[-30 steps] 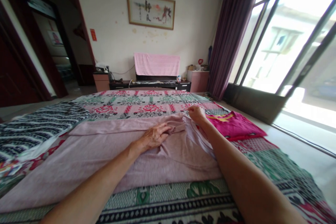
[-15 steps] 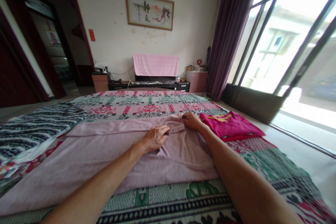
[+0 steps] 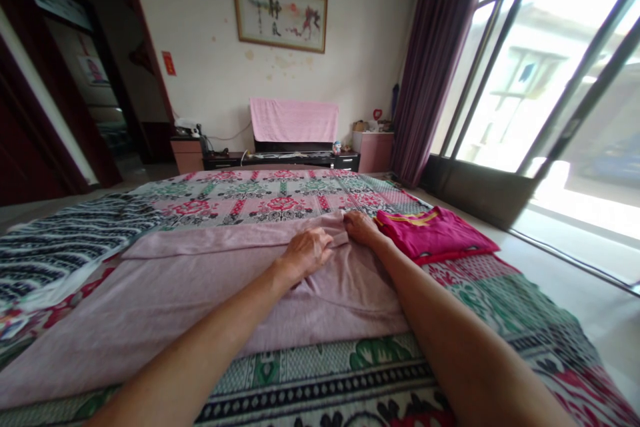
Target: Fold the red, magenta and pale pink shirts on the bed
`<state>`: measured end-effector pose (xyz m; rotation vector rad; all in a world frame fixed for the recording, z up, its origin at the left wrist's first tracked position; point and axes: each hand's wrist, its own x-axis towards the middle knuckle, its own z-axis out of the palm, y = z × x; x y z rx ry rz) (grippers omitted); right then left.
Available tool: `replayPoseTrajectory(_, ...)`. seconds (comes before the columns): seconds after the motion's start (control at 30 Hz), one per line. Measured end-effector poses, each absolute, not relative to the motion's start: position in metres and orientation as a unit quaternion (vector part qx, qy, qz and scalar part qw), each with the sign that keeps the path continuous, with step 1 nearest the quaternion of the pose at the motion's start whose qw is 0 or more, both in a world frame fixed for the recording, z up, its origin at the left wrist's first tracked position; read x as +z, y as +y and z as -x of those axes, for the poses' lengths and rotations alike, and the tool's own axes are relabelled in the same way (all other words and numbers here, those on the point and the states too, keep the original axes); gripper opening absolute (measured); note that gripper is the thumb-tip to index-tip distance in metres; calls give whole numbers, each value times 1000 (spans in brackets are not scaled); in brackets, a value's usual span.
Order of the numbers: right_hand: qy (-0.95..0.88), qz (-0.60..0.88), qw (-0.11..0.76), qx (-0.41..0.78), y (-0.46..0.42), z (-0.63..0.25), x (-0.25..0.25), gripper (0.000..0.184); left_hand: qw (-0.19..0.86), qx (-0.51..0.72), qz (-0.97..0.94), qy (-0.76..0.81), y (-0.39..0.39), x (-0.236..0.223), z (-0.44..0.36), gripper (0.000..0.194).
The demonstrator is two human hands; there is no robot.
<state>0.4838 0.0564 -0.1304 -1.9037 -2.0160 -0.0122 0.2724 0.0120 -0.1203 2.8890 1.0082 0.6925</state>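
Note:
A large mauve cloth (image 3: 165, 293) lies spread over the patterned bedcover (image 3: 260, 197), with its far edge folded over. My left hand (image 3: 307, 250) rests on the folded far edge near its right corner, fingers curled and pinching the fabric. My right hand (image 3: 361, 228) is just right of it at the corner of the mauve cloth, fingers closed on the edge. The two hands are nearly touching.
A folded magenta garment (image 3: 435, 233) lies right of my right hand. A black-and-white striped cloth (image 3: 65, 240) lies at the left. Beyond the bed stand a low cabinet with a pink towel (image 3: 294, 120), a purple curtain (image 3: 430, 67) and big windows at right.
My right hand has drawn the cloth's corner leftward and down toward my left hand. The left hand has shifted slightly forward on the fold.

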Motion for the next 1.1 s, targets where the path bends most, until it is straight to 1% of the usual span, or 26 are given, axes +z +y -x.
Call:
replayPoseTrajectory(0.1,-720,672,172,-6,58,-485,-132,41,-5,215,-905,368,11,-130,-282,21)
replayPoseTrajectory(0.23,-709,687,160,-6,60,-486,-135,47,16,287,-872,396,17,-138,-283,25)
replayPoseTrajectory(0.37,-705,693,153,4,62,-485,-136,49,52,381,-839,385,21,-128,-274,23)
replayPoseTrajectory(0.47,-709,689,154,14,62,-485,-135,50,75,413,-839,346,19,-117,-267,23)
replayPoseTrajectory(0.57,-713,684,151,23,60,-484,-132,47,70,405,-856,312,14,-109,-263,22)
replayPoseTrajectory(0.67,-707,693,141,24,59,-482,-130,44,63,365,-883,287,12,-107,-262,20)
replayPoseTrajectory(0.87,-691,710,135,11,60,-481,-131,44,71,319,-904,275,13,-114,-261,22)
replayPoseTrajectory(1.1,-686,714,142,8,63,-483,-134,46,117,274,-919,260,4,-114,-262,22)
